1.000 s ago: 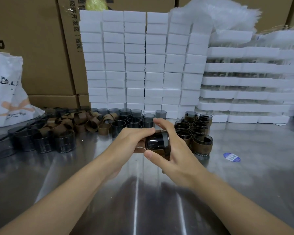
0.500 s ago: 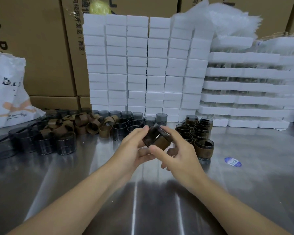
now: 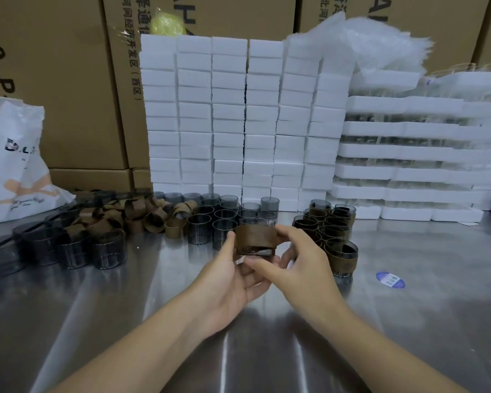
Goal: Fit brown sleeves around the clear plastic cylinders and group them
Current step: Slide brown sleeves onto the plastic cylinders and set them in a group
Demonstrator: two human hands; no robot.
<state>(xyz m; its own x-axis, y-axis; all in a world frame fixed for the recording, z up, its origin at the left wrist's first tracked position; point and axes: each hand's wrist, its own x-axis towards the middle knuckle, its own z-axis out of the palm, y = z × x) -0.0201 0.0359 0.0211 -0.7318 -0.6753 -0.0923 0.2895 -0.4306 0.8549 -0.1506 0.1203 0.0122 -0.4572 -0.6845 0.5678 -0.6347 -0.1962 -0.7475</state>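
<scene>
Both hands hold one clear plastic cylinder [image 3: 256,222] upright above the steel table, with a brown sleeve [image 3: 255,237] wrapped round its middle. My left hand [image 3: 233,276] grips it from the left and below, thumb on the sleeve's left edge. My right hand [image 3: 298,262] pinches it from the right, forefinger at the sleeve's upper right, thumb under the base. A group of sleeved cylinders [image 3: 328,231] stands just right of the hands. Bare cylinders [image 3: 210,219] stand behind the hands, loose brown sleeves [image 3: 136,214] lie to their left, and wider bare cylinders [image 3: 68,248] stand at far left.
Stacked white foam blocks [image 3: 238,120] and foam trays [image 3: 408,154] wall off the back, with cardboard boxes [image 3: 54,75] behind. A white plastic bag [image 3: 14,165] sits at the left. A blue round sticker [image 3: 390,280] lies on the steel table [image 3: 267,350] at right.
The cylinder was lying on its side between the hands, then tilted, and now stands upright with the sleeve facing me. Both hands rose slightly and shifted their grip.
</scene>
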